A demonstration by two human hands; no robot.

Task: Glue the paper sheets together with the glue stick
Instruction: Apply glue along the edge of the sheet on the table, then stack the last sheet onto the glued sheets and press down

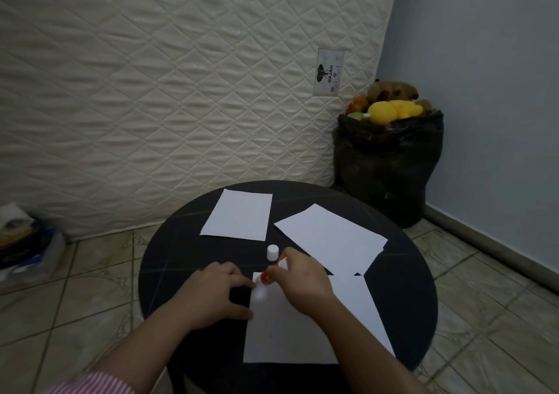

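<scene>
Three white paper sheets lie on a round black table (169, 260). The near sheet (290, 330) lies in front of me, one sheet (239, 215) at the far left, another (332, 236) at the far right. My right hand (302, 275) grips a glue stick (266, 277) with a red collar, its tip pressed onto the near sheet's top left corner. My left hand (217, 293) rests on the table with fingertips on that sheet's left edge. The white cap (272, 252) stands upright just beyond my hands.
A quilted mattress (169, 85) leans against the wall behind the table. A black bag (390, 163) of plush toys stands in the right corner. A pile of things (27, 248) sits on the tiled floor at the left.
</scene>
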